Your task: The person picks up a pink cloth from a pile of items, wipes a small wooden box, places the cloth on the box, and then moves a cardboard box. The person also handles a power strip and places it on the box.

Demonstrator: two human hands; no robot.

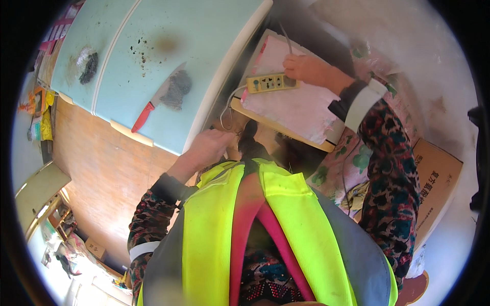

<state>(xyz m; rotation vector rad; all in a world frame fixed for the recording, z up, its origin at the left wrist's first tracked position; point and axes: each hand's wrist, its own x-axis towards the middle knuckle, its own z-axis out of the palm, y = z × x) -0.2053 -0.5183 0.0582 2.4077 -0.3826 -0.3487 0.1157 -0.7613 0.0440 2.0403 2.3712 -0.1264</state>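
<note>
My right hand (314,72) is at the end of a yellow power strip (267,82), fingers curled around a grey cord (286,36) just above a dark plug (289,81). The strip lies on a torn pink sheet (283,109) covering a box-like stand (337,139) with a yellow front edge. A white cord (229,98) leaves the strip's left end and loops down near my left hand (208,147). That hand is low in front of my body, fingers bent together; whether something is pinched in them is hidden.
A red-handled knife (157,100) lies on a light-blue two-panel surface (153,23), resembling refrigerator doors, beside dark grey patches and crumbs. A cardboard box (436,187) bearing writing stands at right. Wooden flooring (99,153) spreads at left, and a floral cloth (360,157) lies beyond the stand.
</note>
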